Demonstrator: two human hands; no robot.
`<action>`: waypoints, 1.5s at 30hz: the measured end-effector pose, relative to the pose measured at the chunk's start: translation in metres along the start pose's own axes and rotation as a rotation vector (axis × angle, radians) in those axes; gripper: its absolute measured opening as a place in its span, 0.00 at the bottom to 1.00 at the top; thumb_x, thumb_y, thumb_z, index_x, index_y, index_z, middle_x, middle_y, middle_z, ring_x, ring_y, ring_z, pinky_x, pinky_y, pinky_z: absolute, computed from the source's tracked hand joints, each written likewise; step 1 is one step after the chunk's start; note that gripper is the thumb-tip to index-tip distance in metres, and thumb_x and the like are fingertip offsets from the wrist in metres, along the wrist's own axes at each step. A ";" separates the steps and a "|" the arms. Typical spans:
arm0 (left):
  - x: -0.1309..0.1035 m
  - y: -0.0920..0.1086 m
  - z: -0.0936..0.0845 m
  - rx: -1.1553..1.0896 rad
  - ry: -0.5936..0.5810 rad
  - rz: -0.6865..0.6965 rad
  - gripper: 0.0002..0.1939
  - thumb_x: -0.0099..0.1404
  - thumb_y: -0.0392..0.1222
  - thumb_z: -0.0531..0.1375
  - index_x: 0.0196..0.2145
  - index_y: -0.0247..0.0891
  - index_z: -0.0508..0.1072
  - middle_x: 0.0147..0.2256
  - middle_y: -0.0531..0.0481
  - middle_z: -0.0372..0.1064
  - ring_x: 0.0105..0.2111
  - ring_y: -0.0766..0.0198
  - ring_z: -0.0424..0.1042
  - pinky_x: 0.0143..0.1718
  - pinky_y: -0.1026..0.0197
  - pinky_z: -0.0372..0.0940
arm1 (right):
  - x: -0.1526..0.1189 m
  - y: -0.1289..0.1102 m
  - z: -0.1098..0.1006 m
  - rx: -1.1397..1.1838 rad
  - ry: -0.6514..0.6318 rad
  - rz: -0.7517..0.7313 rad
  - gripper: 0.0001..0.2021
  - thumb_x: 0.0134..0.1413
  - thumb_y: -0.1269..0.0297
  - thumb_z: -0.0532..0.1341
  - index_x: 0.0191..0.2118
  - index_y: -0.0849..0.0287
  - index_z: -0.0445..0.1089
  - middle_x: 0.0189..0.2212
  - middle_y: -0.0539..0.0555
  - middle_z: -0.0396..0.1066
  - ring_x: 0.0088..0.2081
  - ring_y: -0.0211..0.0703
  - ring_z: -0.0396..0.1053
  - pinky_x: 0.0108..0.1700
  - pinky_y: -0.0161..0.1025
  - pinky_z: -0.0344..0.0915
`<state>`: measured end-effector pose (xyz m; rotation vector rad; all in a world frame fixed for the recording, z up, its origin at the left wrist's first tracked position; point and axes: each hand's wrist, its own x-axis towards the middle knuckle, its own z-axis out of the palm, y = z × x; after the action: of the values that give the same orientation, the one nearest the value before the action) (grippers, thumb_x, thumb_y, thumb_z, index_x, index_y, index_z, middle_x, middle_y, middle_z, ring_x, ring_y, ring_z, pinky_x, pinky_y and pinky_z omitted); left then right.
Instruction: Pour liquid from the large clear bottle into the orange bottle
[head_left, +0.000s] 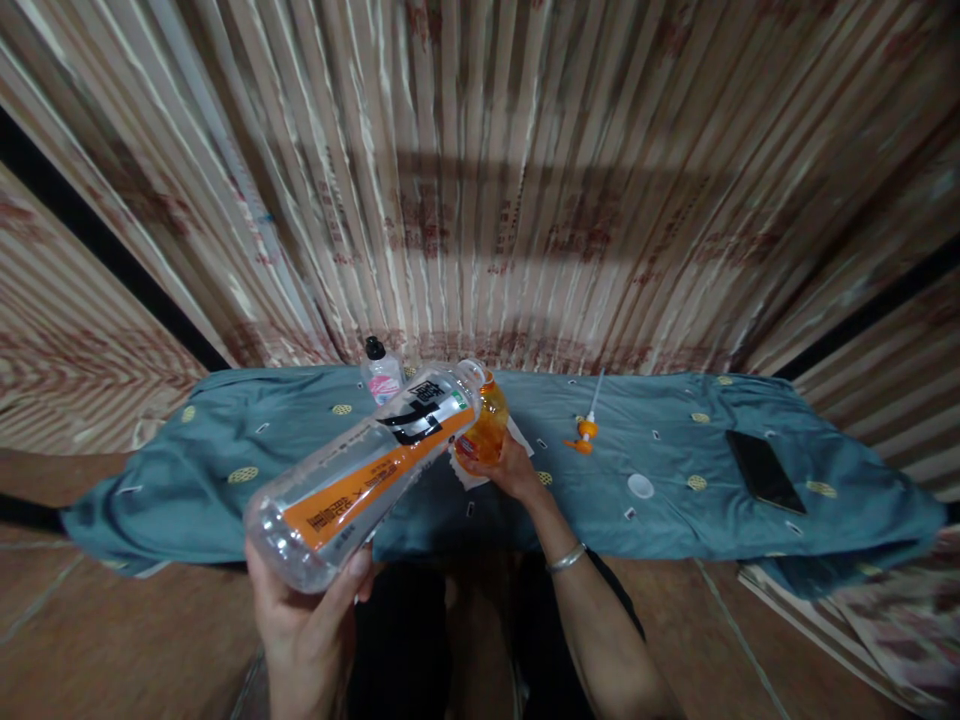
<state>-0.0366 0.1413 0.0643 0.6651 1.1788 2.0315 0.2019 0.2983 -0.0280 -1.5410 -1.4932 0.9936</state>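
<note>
A large clear bottle (360,475) with an orange and black label is tilted, its mouth at the top of an amber bottle (487,425). My left hand (300,610) is closed round the clear bottle's base. With fingers wrapped round it, my right hand (511,468) holds the amber bottle over a white paper (471,480). Whether liquid flows between the bottles is too small to tell. An orange pump head (585,432) with a thin tube lies on the cloth right of my right hand.
A blue-green cloth (300,500) covers the table. Behind the clear bottle stands a small bottle (384,375) with a black cap. To the right are a round white disc (640,486) and a dark phone (765,472). A striped curtain (480,200) hangs behind.
</note>
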 end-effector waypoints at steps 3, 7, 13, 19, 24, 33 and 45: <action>-0.002 0.004 0.003 0.009 -0.015 -0.016 0.50 0.43 0.36 0.90 0.63 0.42 0.78 0.41 0.52 0.82 0.24 0.67 0.74 0.20 0.68 0.66 | 0.000 0.001 0.000 0.016 -0.001 0.000 0.36 0.46 0.57 0.84 0.62 0.53 0.78 0.54 0.60 0.90 0.60 0.67 0.88 0.67 0.63 0.81; -0.009 0.009 0.009 0.036 -0.002 -0.003 0.50 0.47 0.40 0.90 0.66 0.42 0.79 0.41 0.52 0.81 0.25 0.69 0.71 0.21 0.68 0.64 | -0.002 0.000 -0.001 0.016 0.001 0.009 0.36 0.47 0.56 0.84 0.62 0.54 0.78 0.55 0.62 0.90 0.60 0.68 0.88 0.68 0.65 0.80; -0.013 0.010 0.012 0.050 0.004 -0.012 0.50 0.48 0.40 0.89 0.67 0.43 0.78 0.41 0.53 0.81 0.25 0.68 0.71 0.22 0.68 0.64 | -0.004 -0.004 0.000 -0.012 0.026 0.027 0.36 0.47 0.59 0.85 0.62 0.55 0.78 0.55 0.61 0.90 0.60 0.65 0.88 0.68 0.62 0.82; -0.003 0.004 0.004 0.007 -0.032 0.020 0.47 0.46 0.36 0.89 0.62 0.40 0.79 0.39 0.52 0.83 0.23 0.68 0.72 0.19 0.69 0.64 | -0.003 -0.005 0.001 -0.014 0.027 0.015 0.35 0.48 0.61 0.84 0.62 0.54 0.78 0.55 0.59 0.90 0.59 0.63 0.88 0.68 0.62 0.81; -0.002 0.002 0.002 0.000 -0.036 0.021 0.45 0.47 0.34 0.89 0.59 0.39 0.78 0.39 0.52 0.84 0.23 0.67 0.75 0.19 0.68 0.67 | -0.002 -0.004 0.000 -0.021 0.009 0.018 0.36 0.47 0.60 0.84 0.62 0.55 0.78 0.56 0.61 0.90 0.60 0.66 0.88 0.69 0.63 0.81; 0.007 0.001 -0.007 0.012 -0.084 0.015 0.48 0.44 0.33 0.89 0.60 0.39 0.76 0.38 0.50 0.84 0.21 0.64 0.75 0.17 0.65 0.67 | -0.001 -0.002 0.000 -0.011 0.018 0.033 0.38 0.45 0.59 0.85 0.63 0.55 0.78 0.56 0.63 0.90 0.61 0.68 0.88 0.67 0.63 0.82; -0.004 0.004 0.004 0.035 -0.031 0.007 0.52 0.44 0.39 0.90 0.64 0.39 0.78 0.38 0.52 0.81 0.22 0.67 0.72 0.18 0.68 0.64 | 0.000 0.002 0.000 -0.012 0.019 0.032 0.41 0.45 0.54 0.86 0.65 0.57 0.77 0.57 0.66 0.89 0.62 0.73 0.86 0.66 0.66 0.81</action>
<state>-0.0322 0.1392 0.0690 0.7158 1.1986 2.0032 0.2029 0.2979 -0.0298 -1.5829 -1.4683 0.9872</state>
